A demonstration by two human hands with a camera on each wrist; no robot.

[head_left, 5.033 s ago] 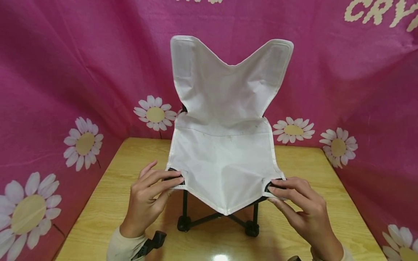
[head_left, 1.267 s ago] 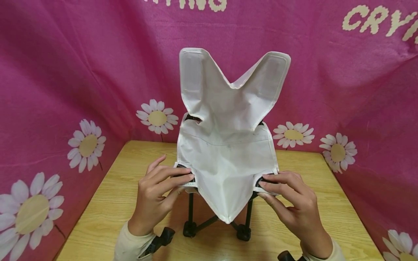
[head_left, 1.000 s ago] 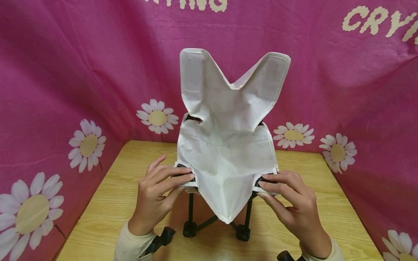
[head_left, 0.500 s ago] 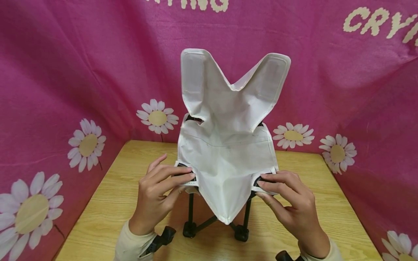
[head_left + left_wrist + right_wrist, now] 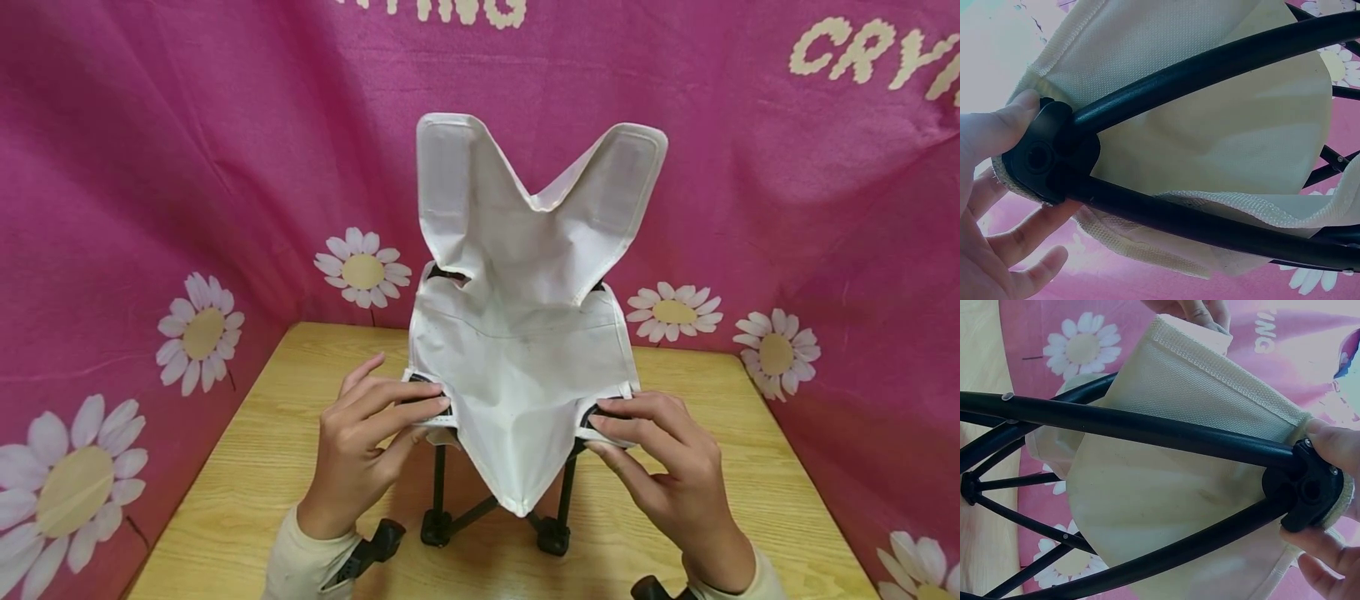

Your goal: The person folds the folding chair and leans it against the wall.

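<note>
A small folding chair [image 5: 517,358] with white fabric stands in the middle of the head view, its two pointed upper flaps upright and its seat sagging to a point in front. My left hand [image 5: 363,446] grips the chair's front left corner, fingers on top and thumb beneath. At the front right corner my right hand [image 5: 667,462] holds on in the same way. Each wrist view shows a black plastic joint [image 5: 1047,153] where two black tubes meet, pinched between thumb and fingers. The matching joint [image 5: 1307,484] fills the right of the right wrist view.
The chair stands on a light wooden table [image 5: 255,492]. Behind and at both sides hangs a pink cloth [image 5: 285,150] printed with white daisies and letters. Black crossed legs [image 5: 472,517] with round feet show below the seat.
Compared with five seconds ago, my hands are closer together and the chair is narrower, its seat sagging more and its front feet nearer each other. Over the last second only a slight inward shift shows.
</note>
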